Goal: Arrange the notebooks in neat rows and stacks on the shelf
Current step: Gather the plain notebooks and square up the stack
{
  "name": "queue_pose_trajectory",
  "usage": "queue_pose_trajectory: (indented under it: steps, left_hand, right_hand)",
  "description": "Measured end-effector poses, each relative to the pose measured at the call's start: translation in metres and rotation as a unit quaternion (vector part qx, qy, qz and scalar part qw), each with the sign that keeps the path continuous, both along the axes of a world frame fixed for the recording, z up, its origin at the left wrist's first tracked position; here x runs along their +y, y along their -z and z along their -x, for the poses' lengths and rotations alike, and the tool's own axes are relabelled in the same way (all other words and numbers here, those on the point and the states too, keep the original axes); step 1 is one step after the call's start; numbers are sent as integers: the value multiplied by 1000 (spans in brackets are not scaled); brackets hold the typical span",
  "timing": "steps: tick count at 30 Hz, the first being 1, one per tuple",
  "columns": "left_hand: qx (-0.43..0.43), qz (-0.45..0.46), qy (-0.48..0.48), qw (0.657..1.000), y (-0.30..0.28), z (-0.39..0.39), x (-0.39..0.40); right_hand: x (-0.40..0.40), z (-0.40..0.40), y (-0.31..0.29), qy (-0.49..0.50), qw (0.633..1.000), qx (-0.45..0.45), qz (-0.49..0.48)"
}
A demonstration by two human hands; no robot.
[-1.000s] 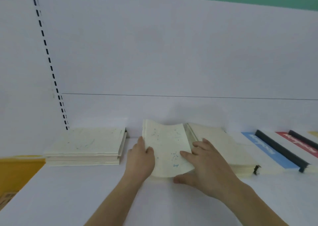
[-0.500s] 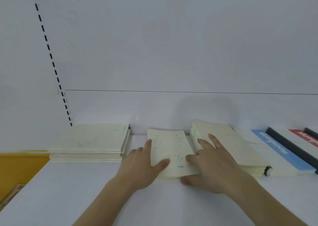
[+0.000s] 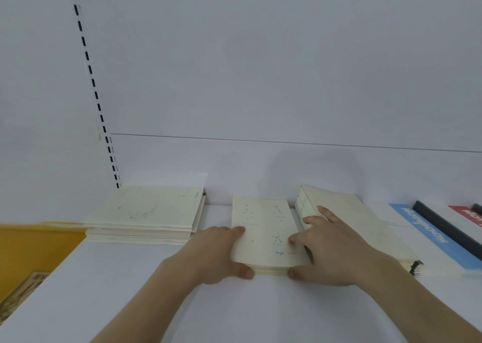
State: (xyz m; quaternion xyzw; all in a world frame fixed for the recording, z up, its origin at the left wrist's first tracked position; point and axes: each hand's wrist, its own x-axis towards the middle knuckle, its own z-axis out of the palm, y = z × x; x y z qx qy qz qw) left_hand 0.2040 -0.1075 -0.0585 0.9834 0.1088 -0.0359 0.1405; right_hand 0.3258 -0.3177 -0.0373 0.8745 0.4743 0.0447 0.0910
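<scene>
Two hands at centre notebook stack (image 3: 266,235): gripped L edge by left hand (image 3: 216,254), R edge by right hand (image 3: 331,254), long axis twd shelf (image 3: 234,311) back.

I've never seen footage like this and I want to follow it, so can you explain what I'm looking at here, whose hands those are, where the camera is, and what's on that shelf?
There is no machine here. The camera sits on a person's head, looking forward and down, so the two bare arms are that person's own. The left hand and right hand grip the sides of a middle stack of cream notebooks lying on a white shelf. The right hand's fingers also touch a taller cream stack beside it. Another cream stack lies apart to the left. At far right lie a blue-striped notebook and a red-striped one, each with a dark spine.
</scene>
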Motion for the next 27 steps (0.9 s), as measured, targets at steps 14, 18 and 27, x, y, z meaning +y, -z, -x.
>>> queue_pose_trajectory:
  steps: [14, 18, 27]
  left_hand:
    - [-36, 87, -25, 995, 7, 8, 2]
    - [-88, 42, -50, 994, -2, 28, 0]
    - [-281, -145, -180, 931, 9, 75, 60]
  right_hand:
    - [-2, 8, -1, -11, 999, -18, -45]
    - [16, 23, -1, -50, 988, -45, -140]
    - [108, 65, 19, -124, 958, -7, -258]
